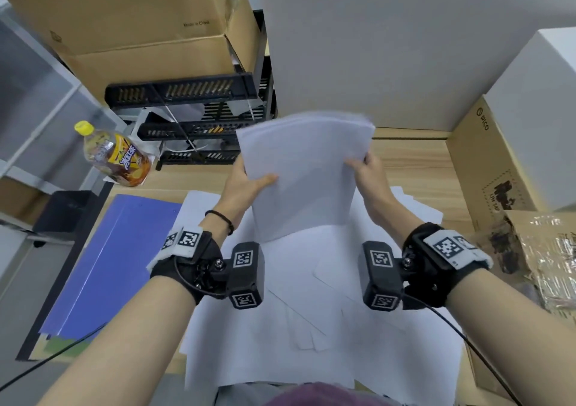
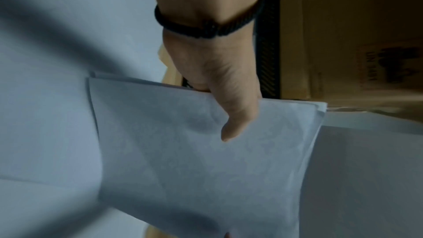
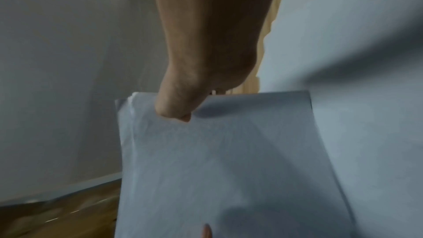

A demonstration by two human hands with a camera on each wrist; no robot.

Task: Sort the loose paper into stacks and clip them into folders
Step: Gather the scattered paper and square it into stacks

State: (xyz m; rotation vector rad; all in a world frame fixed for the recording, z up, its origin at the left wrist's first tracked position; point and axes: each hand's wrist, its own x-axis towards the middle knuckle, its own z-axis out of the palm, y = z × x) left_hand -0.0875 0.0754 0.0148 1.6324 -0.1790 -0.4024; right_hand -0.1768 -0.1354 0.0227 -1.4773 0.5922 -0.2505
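A stack of white paper [image 1: 307, 169] stands upright over the desk, held between both hands. My left hand [image 1: 249, 181] grips its left edge, thumb pressed on the front sheet. My right hand [image 1: 364, 169] grips the right edge the same way. The left wrist view shows the thumb [image 2: 231, 128] lying across the stack [image 2: 194, 160]. In the right wrist view the thumb [image 3: 176, 108] pinches the stack [image 3: 228, 160]. Loose white sheets [image 1: 311, 306] lie scattered on the desk below. A blue folder [image 1: 106, 262] lies flat to the left.
A tea bottle [image 1: 118, 156] with a yellow cap stands at the back left. A black tiered tray rack [image 1: 199, 119] sits behind it under cardboard boxes [image 1: 149, 22]. Another cardboard box [image 1: 486, 169] and crinkled plastic wrap [image 1: 542, 256] crowd the right side.
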